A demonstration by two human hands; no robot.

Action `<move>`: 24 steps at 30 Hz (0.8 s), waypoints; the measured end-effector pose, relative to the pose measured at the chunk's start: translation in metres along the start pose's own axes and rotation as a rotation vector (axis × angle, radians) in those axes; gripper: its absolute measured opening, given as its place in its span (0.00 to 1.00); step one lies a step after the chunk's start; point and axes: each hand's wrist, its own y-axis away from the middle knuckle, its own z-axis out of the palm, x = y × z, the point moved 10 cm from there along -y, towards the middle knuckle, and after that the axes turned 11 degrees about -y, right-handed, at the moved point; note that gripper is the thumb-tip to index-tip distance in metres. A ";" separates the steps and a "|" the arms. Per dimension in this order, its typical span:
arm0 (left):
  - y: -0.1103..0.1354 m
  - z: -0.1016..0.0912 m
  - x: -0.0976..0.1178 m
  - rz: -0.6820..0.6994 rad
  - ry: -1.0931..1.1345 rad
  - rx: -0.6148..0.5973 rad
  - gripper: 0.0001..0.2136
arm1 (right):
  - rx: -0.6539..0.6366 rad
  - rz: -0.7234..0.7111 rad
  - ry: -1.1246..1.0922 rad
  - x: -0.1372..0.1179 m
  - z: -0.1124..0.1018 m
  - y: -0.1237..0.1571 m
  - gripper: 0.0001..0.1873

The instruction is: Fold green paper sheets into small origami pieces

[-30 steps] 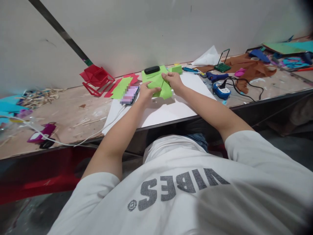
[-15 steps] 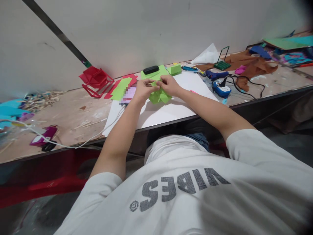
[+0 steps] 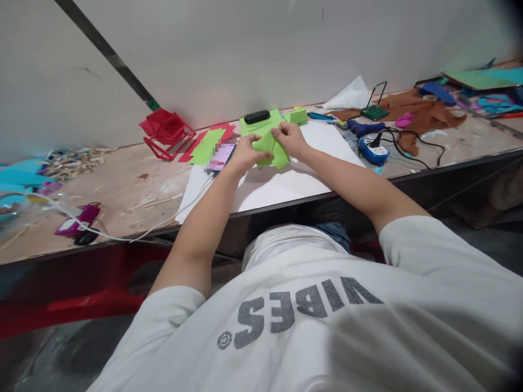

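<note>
A folded piece of light green paper (image 3: 273, 149) is held in the air above a white sheet (image 3: 281, 188). My left hand (image 3: 247, 154) grips its left side, thumb across the near face. At its upper right edge, my right hand (image 3: 290, 138) pinches the paper between thumb and fingers. Behind the hands lie a flat green sheet with a dark oblong case (image 3: 257, 116) on it and a small green folded box (image 3: 296, 116). Close to my left wrist rests a phone (image 3: 224, 156) with a lit screen and a white cable.
A red folded-paper chair model (image 3: 165, 130) stands left of green and red paper pieces (image 3: 207, 142). To the right are a blue glue gun (image 3: 365, 128), a blue power socket (image 3: 373, 151) with black cord, and brown scraps (image 3: 433, 117). Wooden sticks (image 3: 81, 164) lie far left.
The green paper has turned so that a flatter, broader face shows. My hands have moved slightly apart, and the whole view has shifted a little.
</note>
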 end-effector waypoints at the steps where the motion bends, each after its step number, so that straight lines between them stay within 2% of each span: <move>1: 0.000 0.000 -0.002 -0.021 0.015 -0.006 0.35 | 0.031 0.001 -0.012 0.001 -0.006 -0.001 0.45; 5: -0.001 0.005 -0.007 -0.077 0.092 0.000 0.40 | 0.126 0.004 -0.043 0.005 -0.025 -0.005 0.47; 9: -0.009 -0.006 -0.013 -0.093 0.202 0.138 0.36 | 0.136 0.042 -0.123 0.011 -0.032 -0.007 0.44; 13: -0.012 -0.034 -0.018 -0.083 0.279 0.354 0.28 | -0.038 0.087 -0.169 0.013 -0.022 -0.006 0.39; 15: -0.010 -0.042 -0.017 -0.057 0.283 0.409 0.26 | -0.130 0.078 -0.145 0.011 -0.015 -0.002 0.37; 18: -0.005 -0.039 -0.008 0.026 0.237 0.392 0.26 | -0.168 0.040 -0.132 0.004 -0.008 0.004 0.32; 21: -0.001 -0.025 0.001 0.095 0.183 0.323 0.30 | -0.166 -0.004 -0.182 -0.009 -0.002 0.009 0.36; 24: 0.003 -0.018 0.005 0.139 0.238 0.310 0.33 | -0.134 0.024 -0.222 -0.013 0.000 0.010 0.40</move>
